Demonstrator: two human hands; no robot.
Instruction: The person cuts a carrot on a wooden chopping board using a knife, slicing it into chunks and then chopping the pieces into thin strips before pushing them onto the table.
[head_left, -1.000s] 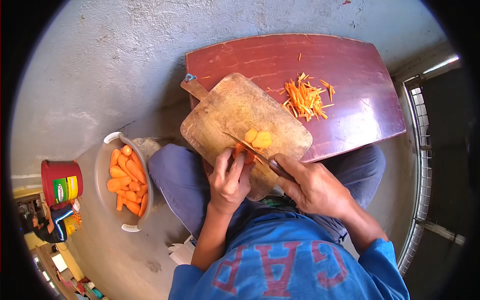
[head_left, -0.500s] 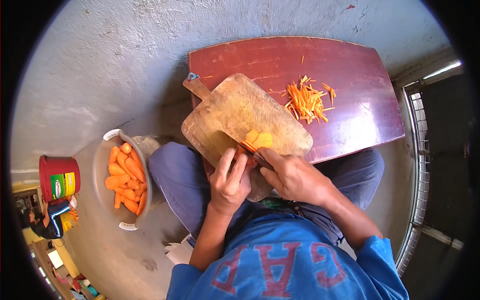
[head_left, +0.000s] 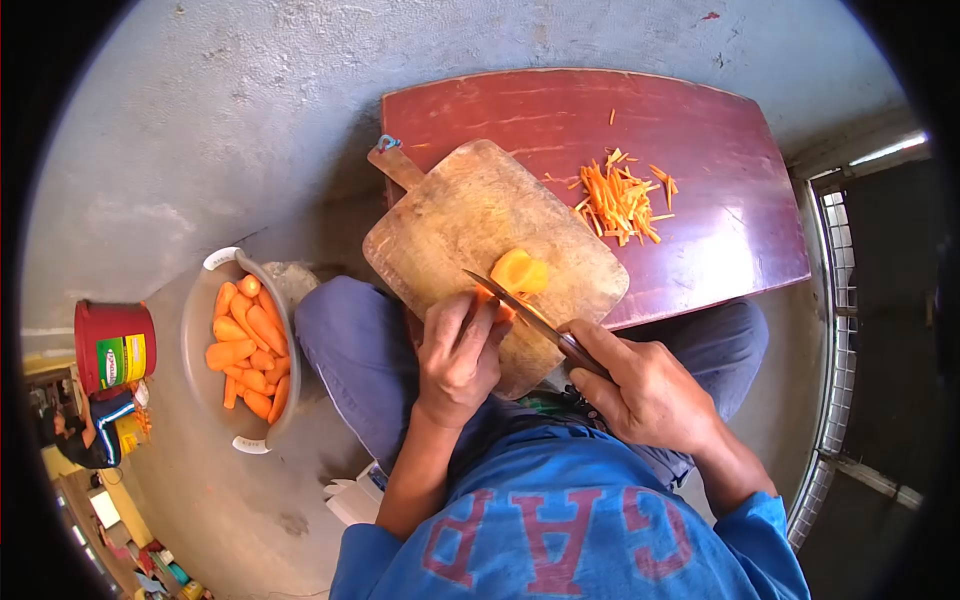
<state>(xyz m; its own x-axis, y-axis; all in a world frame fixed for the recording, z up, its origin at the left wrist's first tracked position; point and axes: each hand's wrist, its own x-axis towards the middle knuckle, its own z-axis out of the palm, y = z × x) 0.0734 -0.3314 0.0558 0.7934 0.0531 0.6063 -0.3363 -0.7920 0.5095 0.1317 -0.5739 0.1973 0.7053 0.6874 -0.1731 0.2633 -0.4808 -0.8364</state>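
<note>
My right hand (head_left: 645, 388) is wrapped round the handle of a knife (head_left: 525, 316), its blade slanting up and left across the front of the wooden cutting board (head_left: 480, 200). With bent fingers, my left hand (head_left: 457, 355) grips a carrot (head_left: 503, 311) on the board, mostly hidden behind the fingers and the blade. Just beyond the blade lie a few overlapping carrot slices (head_left: 520, 271). A pile of thin carrot strips (head_left: 620, 200) rests on the red table (head_left: 720, 150), to the right of the board.
A grey tub (head_left: 197, 340) of peeled carrots (head_left: 250, 340) stands on the floor left of my knee. Farther left are a red bucket (head_left: 115, 345) and another person (head_left: 95, 425). A wall (head_left: 300, 90) rises behind the table; a barred door frame (head_left: 838, 300) is at right.
My right hand has drawn the knife back toward the right, so more of its blade shows. The slices beyond it now lie bunched together. My left hand stays nearly in place.
</note>
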